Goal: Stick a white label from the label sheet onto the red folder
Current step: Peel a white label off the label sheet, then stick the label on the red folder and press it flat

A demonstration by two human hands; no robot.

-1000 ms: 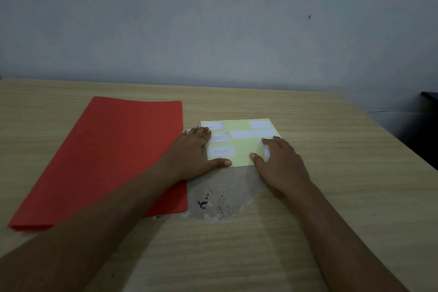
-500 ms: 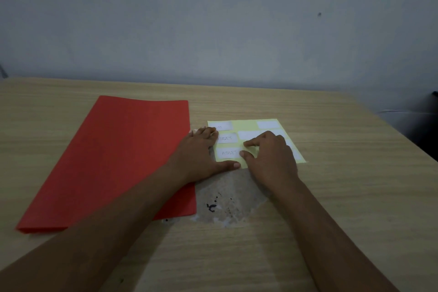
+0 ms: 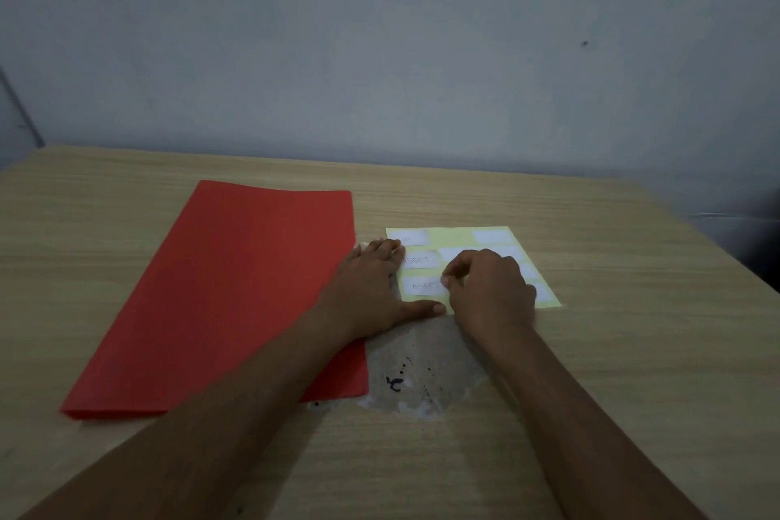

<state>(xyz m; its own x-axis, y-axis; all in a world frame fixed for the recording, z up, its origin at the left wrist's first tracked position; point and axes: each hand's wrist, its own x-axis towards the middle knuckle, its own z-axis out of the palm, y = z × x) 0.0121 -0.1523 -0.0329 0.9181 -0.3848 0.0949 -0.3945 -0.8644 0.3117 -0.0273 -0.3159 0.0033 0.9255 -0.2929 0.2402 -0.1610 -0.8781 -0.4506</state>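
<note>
The red folder [image 3: 240,291] lies flat on the left half of the table. Right of it lies the yellow label sheet [image 3: 453,239] with several white labels. My left hand [image 3: 371,287] presses flat on the sheet's left edge, fingers spread, thumb along the near edge. My right hand [image 3: 489,287] rests on the sheet's middle, thumb and forefinger pinched at the right end of a white label reading ASSET [image 3: 424,286]. That label still lies flat on the sheet. Another ASSET label [image 3: 415,260] sits above it.
The wooden table [image 3: 633,350] has a worn grey patch with black ink marks [image 3: 418,372] just in front of the sheet. A grey wall rises behind the table. The table's right edge runs diagonally at the far right.
My right hand has slid left across the sheet from its right side, and its fingers have closed on the end of the near ASSET label. The left hand has stayed put.
</note>
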